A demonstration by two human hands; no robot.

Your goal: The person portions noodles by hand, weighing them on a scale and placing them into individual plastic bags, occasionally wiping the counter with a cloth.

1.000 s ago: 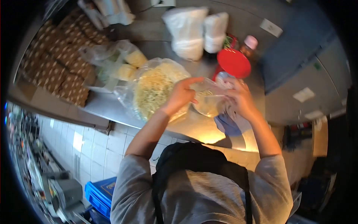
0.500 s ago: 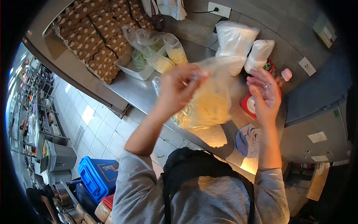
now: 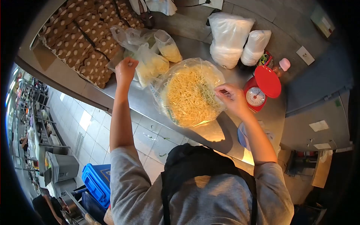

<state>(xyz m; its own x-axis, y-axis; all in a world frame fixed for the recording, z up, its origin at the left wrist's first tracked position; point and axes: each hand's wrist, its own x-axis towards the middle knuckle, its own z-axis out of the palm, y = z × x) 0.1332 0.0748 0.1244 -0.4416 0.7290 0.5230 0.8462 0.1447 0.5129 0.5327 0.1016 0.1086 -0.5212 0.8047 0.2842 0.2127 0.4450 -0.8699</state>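
A big open clear plastic bag (image 3: 165,107) full of yellow noodles (image 3: 191,99) lies on the steel counter in front of me. My right hand (image 3: 231,98) is over its right edge, thumb and fingers curled together; whether they grip the plastic or a noodle does not show. Raised at the left, my left hand (image 3: 126,69) has its fingers curled closed beside a group of smaller clear bags. One filled bag (image 3: 153,66) is right next to that hand, and another bag (image 3: 170,50) with yellow contents stands behind it. What the left fingers hold, if anything, is hidden.
A red dial scale (image 3: 255,96) with a red pan (image 3: 267,81) stands right of the noodles. Behind are two white plastic-wrapped packs (image 3: 229,39). Brown dotted padding (image 3: 80,33) covers the back left. A folded cloth (image 3: 243,135) lies near the front edge.
Both hands have parted from over the noodles: the left moved left to the small bags, the right came down to the noodle bag's edge. The blurred plastic near the left hand no longer covers the noodles.
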